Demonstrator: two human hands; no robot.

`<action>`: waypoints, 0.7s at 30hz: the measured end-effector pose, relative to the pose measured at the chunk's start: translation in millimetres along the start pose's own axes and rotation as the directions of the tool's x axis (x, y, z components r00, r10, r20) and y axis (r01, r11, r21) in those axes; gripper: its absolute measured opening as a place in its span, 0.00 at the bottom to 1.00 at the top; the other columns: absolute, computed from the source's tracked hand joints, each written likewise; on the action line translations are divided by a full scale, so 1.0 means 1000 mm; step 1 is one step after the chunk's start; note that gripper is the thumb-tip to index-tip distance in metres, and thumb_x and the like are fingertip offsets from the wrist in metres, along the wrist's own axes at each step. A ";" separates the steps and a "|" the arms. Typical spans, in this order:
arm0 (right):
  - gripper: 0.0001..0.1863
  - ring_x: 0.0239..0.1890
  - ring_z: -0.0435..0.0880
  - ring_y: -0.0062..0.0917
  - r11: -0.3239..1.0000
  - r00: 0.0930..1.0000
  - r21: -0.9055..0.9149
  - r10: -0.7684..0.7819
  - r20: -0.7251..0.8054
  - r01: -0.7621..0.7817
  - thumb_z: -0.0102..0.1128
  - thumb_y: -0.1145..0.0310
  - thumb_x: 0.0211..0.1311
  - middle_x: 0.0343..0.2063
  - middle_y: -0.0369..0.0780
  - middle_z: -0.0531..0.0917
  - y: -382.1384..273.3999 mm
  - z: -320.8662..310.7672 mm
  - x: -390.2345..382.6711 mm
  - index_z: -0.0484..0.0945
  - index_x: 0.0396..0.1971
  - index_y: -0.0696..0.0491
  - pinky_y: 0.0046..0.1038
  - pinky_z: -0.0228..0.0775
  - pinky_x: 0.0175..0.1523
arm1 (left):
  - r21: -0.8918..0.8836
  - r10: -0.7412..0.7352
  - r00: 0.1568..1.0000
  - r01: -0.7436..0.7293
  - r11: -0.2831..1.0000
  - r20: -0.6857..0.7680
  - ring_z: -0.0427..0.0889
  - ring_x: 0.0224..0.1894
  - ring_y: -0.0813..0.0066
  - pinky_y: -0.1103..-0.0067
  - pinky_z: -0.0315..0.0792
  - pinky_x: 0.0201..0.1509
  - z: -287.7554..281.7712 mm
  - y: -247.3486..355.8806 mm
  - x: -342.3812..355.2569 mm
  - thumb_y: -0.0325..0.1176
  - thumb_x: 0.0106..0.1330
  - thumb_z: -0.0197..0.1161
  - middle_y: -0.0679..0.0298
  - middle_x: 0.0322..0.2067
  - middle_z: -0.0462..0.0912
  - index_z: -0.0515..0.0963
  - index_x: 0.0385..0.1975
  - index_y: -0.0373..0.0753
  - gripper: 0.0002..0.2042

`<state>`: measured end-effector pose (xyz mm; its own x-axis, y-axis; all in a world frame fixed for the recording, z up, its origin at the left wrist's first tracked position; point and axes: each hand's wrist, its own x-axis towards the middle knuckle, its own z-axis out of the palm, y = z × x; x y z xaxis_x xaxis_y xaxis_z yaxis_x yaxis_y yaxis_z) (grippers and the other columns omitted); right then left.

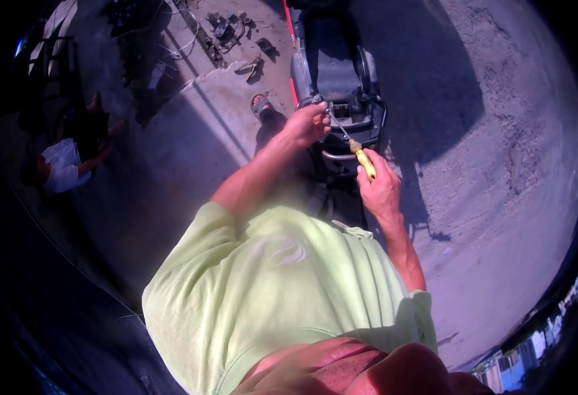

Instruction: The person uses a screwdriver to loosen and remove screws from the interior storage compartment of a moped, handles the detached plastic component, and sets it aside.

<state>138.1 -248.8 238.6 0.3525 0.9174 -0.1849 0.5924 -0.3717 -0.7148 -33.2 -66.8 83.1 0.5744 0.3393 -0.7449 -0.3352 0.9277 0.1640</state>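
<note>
My right hand [381, 191] is closed round the yellow handle of a screwdriver [361, 155], whose metal shaft slants up and left to the back of a dark scooter [332, 66]. Beside the shaft's tip, my left hand [302, 126] has its fingers bent in at the scooter's rear fittings. What they pinch there is too small to make out. A dark opening [341, 109] shows behind the seat, and a metal grab rail [337, 155] curves below it.
A sandaled foot [260, 105] stands left of the scooter. Pliers [252, 68] and several small parts [226, 29] lie on the concrete ground at the upper left. Another person [62, 164] in a white top is at the far left. Shade covers part of the ground.
</note>
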 end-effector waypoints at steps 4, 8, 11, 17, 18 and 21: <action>0.21 0.47 0.89 0.49 1.000 1.000 -0.015 -0.006 0.000 0.006 0.70 0.71 0.66 0.47 0.48 0.88 -0.001 -0.002 0.000 0.82 0.59 0.52 0.44 0.82 0.51 | 0.066 -0.009 0.999 0.012 0.998 -0.053 0.83 0.33 0.74 0.73 0.80 0.39 0.002 -0.002 0.003 0.38 0.79 0.65 0.68 0.31 0.81 0.80 0.40 0.42 0.07; 0.21 0.47 0.89 0.49 1.000 1.000 -0.003 -0.007 -0.010 0.007 0.70 0.71 0.66 0.47 0.47 0.88 -0.002 -0.002 -0.001 0.82 0.59 0.52 0.44 0.82 0.50 | 0.086 -0.031 0.997 0.036 0.996 -0.066 0.83 0.33 0.74 0.73 0.82 0.39 0.002 -0.001 0.005 0.38 0.79 0.65 0.68 0.31 0.82 0.81 0.41 0.42 0.08; 0.22 0.47 0.89 0.49 1.000 1.000 -0.010 -0.005 -0.013 0.005 0.70 0.71 0.66 0.46 0.47 0.88 0.000 -0.002 -0.002 0.82 0.59 0.52 0.44 0.82 0.50 | 0.098 -0.040 0.996 0.048 0.994 -0.084 0.84 0.33 0.73 0.72 0.82 0.39 0.001 -0.001 0.007 0.38 0.79 0.65 0.67 0.31 0.82 0.81 0.41 0.42 0.08; 0.22 0.45 0.89 0.49 1.000 1.000 0.008 0.001 -0.007 -0.001 0.70 0.72 0.65 0.46 0.47 0.88 -0.002 -0.003 -0.004 0.82 0.59 0.52 0.44 0.82 0.48 | 0.117 -0.052 0.995 0.062 0.991 -0.088 0.83 0.32 0.73 0.72 0.82 0.38 0.004 -0.003 0.009 0.38 0.80 0.65 0.67 0.30 0.82 0.80 0.42 0.41 0.08; 0.22 0.45 0.89 0.49 1.000 1.000 0.008 0.003 -0.009 -0.003 0.70 0.72 0.65 0.46 0.47 0.88 -0.002 -0.003 -0.005 0.82 0.59 0.52 0.44 0.82 0.48 | 0.126 -0.067 0.994 0.077 0.989 -0.085 0.83 0.32 0.73 0.72 0.81 0.38 0.005 -0.003 0.009 0.38 0.80 0.65 0.67 0.30 0.82 0.80 0.42 0.41 0.08; 0.21 0.46 0.89 0.48 1.000 1.000 0.019 0.005 -0.021 -0.005 0.70 0.72 0.66 0.46 0.48 0.88 -0.002 -0.003 -0.005 0.82 0.59 0.52 0.44 0.82 0.49 | 0.088 -0.057 0.995 0.064 0.994 -0.083 0.82 0.32 0.72 0.72 0.80 0.37 0.008 -0.005 0.009 0.38 0.80 0.64 0.67 0.30 0.82 0.79 0.42 0.41 0.08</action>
<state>137.4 -252.8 243.3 0.3706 0.9123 -0.1744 0.5770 -0.3732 -0.7265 -20.3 -67.5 80.0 0.5284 0.2717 -0.8043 -0.2307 0.9577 0.1720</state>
